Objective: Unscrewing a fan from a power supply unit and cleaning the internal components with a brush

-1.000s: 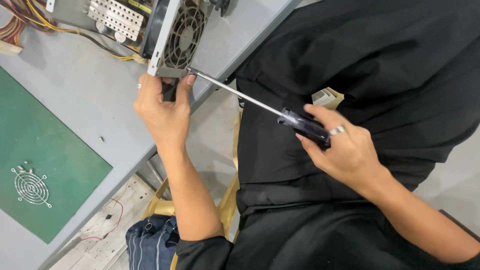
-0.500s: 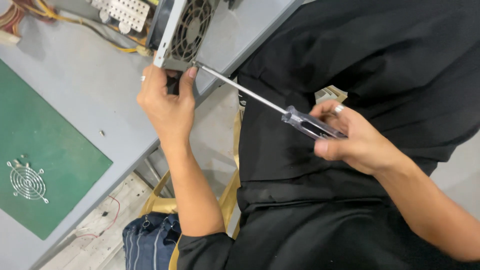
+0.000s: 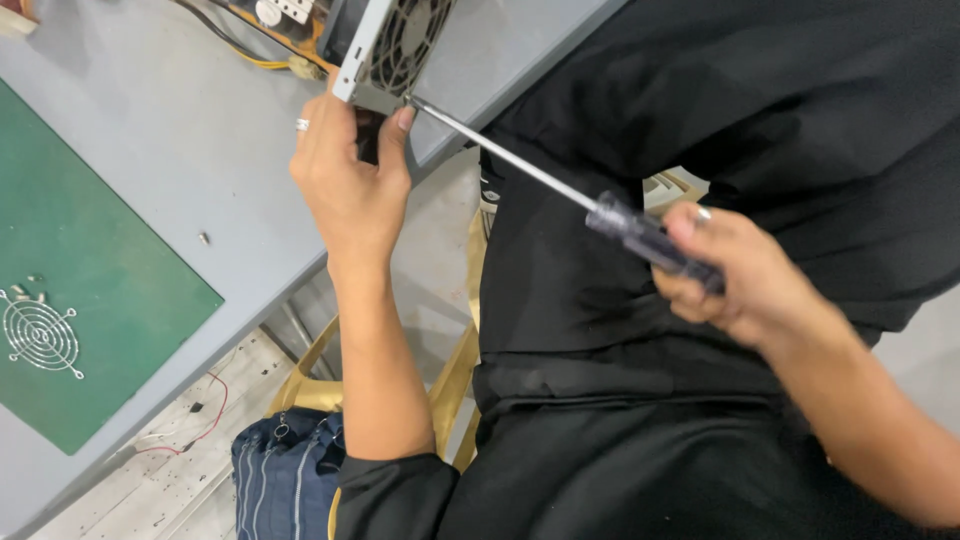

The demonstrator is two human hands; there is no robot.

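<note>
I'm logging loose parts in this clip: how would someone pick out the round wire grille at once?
Start at the grey table and find the green mat on its left side. The wire fan grille lies flat near the mat's left edge, far from the left hand. It is a silvery disc of concentric rings, unlike the small loose screws beside it.

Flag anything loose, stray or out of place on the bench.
A small loose screw lies alone on the grey table, off the green mat. The wire fan guard lies detached on that mat, with small bits beside it.
</note>
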